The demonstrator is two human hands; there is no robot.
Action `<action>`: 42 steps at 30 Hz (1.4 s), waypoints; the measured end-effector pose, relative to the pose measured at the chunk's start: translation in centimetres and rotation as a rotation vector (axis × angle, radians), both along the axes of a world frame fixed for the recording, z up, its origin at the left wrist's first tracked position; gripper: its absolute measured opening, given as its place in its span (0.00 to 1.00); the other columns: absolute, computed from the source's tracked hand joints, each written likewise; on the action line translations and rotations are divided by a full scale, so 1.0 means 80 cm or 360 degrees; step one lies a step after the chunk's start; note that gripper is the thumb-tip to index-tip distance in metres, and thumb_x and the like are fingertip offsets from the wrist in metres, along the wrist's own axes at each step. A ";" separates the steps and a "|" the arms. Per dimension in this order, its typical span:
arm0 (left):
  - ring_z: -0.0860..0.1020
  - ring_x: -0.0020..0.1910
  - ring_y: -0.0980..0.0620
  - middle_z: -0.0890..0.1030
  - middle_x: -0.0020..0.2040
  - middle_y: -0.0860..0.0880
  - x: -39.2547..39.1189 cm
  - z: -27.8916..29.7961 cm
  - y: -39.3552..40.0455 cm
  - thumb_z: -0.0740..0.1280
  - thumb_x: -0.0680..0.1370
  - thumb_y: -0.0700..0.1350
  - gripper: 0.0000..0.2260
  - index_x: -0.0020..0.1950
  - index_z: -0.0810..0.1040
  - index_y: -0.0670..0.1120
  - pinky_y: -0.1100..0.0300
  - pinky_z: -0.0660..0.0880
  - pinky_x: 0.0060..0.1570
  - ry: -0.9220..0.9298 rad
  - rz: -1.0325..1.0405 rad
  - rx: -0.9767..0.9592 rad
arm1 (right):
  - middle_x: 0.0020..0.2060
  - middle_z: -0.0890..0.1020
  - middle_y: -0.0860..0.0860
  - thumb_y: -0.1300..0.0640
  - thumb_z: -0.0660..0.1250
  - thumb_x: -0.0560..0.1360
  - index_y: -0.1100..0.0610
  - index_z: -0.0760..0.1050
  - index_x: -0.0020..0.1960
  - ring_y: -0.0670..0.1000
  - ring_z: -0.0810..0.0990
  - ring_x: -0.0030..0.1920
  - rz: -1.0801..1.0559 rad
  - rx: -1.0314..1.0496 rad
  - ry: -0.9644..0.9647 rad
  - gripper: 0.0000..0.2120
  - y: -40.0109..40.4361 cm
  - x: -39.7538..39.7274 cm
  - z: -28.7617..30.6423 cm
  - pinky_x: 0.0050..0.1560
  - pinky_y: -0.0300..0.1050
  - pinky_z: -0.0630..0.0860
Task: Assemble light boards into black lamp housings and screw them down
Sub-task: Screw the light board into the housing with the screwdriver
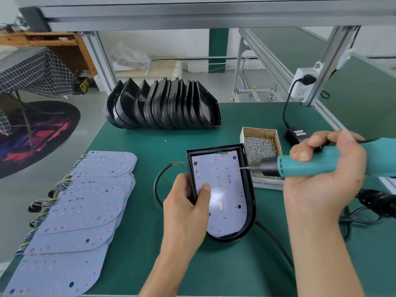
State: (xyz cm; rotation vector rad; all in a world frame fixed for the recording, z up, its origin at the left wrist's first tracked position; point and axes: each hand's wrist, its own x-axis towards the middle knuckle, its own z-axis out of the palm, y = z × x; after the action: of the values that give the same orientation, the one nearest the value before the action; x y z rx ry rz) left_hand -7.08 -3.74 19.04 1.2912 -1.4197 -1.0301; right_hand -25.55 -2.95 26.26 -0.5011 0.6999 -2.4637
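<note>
Screw-down step: left grip (188, 202) clamps housing (250, 202) w/ thumb on light board (222, 189); right grip (321, 168), wrapped round driver (310, 166), has bit at board's near edge; next, prob. seat bit square in hole.

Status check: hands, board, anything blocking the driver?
Left hand grips black lamp housing, thumb on white light board. Right hand holds teal electric screwdriver, bit at board's right edge. Nothing blocking.

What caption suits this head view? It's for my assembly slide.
Left hand steadies light board in black housing; right hand aims teal screwdriver.
</note>
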 end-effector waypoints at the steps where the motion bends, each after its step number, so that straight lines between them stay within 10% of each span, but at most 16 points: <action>1: 0.76 0.36 0.47 0.81 0.39 0.50 0.002 -0.001 0.000 0.68 0.80 0.51 0.04 0.45 0.76 0.55 0.66 0.74 0.31 0.0037 -0.0006 0.0017 | 0.33 0.75 0.52 0.58 0.63 0.77 0.56 0.67 0.43 0.52 0.68 0.27 0.0012 0.0029 0.0005 0.06 0.002 -0.009 -0.001 0.33 0.42 0.66; 11: 0.75 0.36 0.57 0.83 0.44 0.48 0.017 0.008 -0.008 0.65 0.77 0.55 0.05 0.49 0.80 0.59 0.65 0.76 0.35 0.0247 0.0040 0.0069 | 0.37 0.80 0.52 0.56 0.66 0.80 0.53 0.77 0.38 0.48 0.69 0.26 0.0369 0.0411 0.0171 0.11 0.026 -0.058 -0.006 0.31 0.38 0.67; 18: 0.78 0.41 0.47 0.83 0.48 0.39 0.001 0.032 -0.004 0.71 0.74 0.62 0.15 0.49 0.82 0.52 0.31 0.79 0.50 0.0392 0.0077 0.0043 | 0.43 0.88 0.58 0.51 0.81 0.66 0.53 0.81 0.44 0.50 0.72 0.25 0.0736 0.1010 0.0754 0.12 0.035 -0.031 -0.023 0.26 0.40 0.71; 22: 0.79 0.37 0.50 0.83 0.44 0.43 -0.011 0.041 -0.001 0.72 0.72 0.62 0.14 0.46 0.82 0.53 0.38 0.82 0.42 0.0342 0.0141 -0.0003 | 0.33 0.79 0.52 0.46 0.78 0.68 0.51 0.85 0.44 0.53 0.70 0.29 0.0698 0.0974 0.0780 0.10 0.033 -0.015 -0.027 0.32 0.45 0.68; 26: 0.82 0.38 0.48 0.84 0.39 0.54 -0.009 0.045 0.004 0.69 0.74 0.60 0.08 0.45 0.80 0.57 0.65 0.76 0.28 0.0216 0.0178 -0.0131 | 0.31 0.79 0.53 0.42 0.79 0.64 0.52 0.86 0.49 0.51 0.73 0.29 0.0680 0.0930 0.0870 0.19 0.035 -0.014 -0.025 0.32 0.44 0.73; 33: 0.77 0.32 0.56 0.83 0.37 0.53 -0.014 0.050 0.014 0.68 0.77 0.55 0.06 0.43 0.80 0.55 0.71 0.72 0.27 0.0168 0.0120 -0.0195 | 0.34 0.82 0.53 0.42 0.80 0.60 0.51 0.86 0.44 0.52 0.75 0.33 0.0585 0.0996 0.0896 0.18 0.039 -0.014 -0.025 0.35 0.48 0.73; 42: 0.80 0.42 0.48 0.85 0.44 0.47 0.012 0.043 -0.009 0.70 0.72 0.62 0.11 0.46 0.81 0.55 0.39 0.82 0.48 0.0407 0.0273 0.0017 | 0.39 0.84 0.52 0.51 0.76 0.77 0.57 0.83 0.47 0.51 0.74 0.28 0.0825 0.1375 0.1023 0.09 0.032 -0.029 -0.046 0.30 0.43 0.73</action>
State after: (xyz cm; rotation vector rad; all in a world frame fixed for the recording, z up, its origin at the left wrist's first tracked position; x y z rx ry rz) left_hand -6.09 -4.50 22.45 1.2175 -1.0931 -1.0458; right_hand -27.87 -0.37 22.61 -0.9579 1.5391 -1.3128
